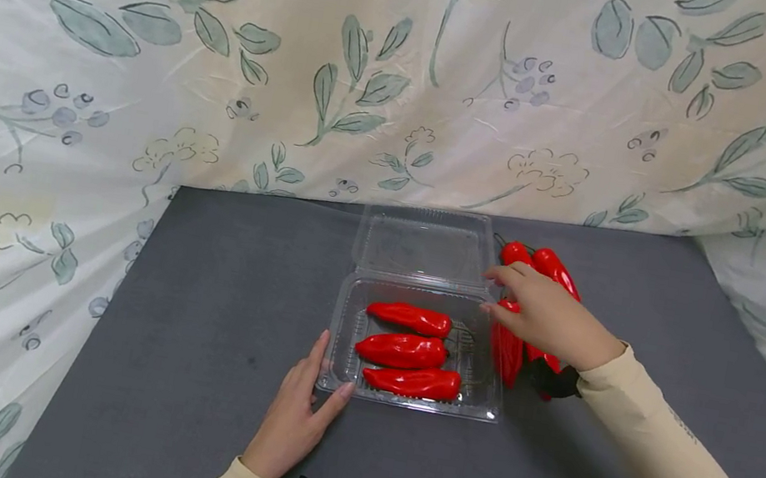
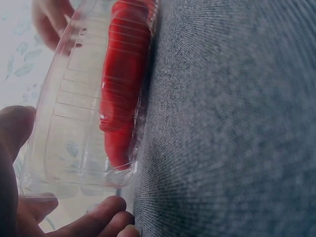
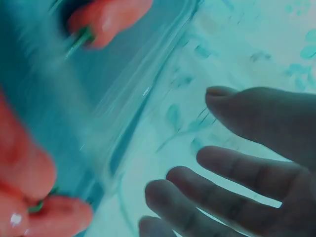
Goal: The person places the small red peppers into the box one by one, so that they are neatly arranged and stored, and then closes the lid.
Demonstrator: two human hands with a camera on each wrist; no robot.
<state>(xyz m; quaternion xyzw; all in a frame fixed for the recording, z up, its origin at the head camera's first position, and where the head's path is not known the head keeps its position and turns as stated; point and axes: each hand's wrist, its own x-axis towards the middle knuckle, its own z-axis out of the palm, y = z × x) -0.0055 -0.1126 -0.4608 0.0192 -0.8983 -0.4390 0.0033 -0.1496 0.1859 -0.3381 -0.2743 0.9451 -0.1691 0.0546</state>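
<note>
R sleeve (image 1: 686, 476), print (image 1: 683, 425) illeg.; R grip (image 1: 549, 313) spread, empty; L grip (image 1: 296, 412) splayed @ box (image 1: 484, 389)

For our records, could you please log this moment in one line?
left hand: at container corner; right hand: empty, near outside peppers; lid: open; three red peppers: in container
</note>
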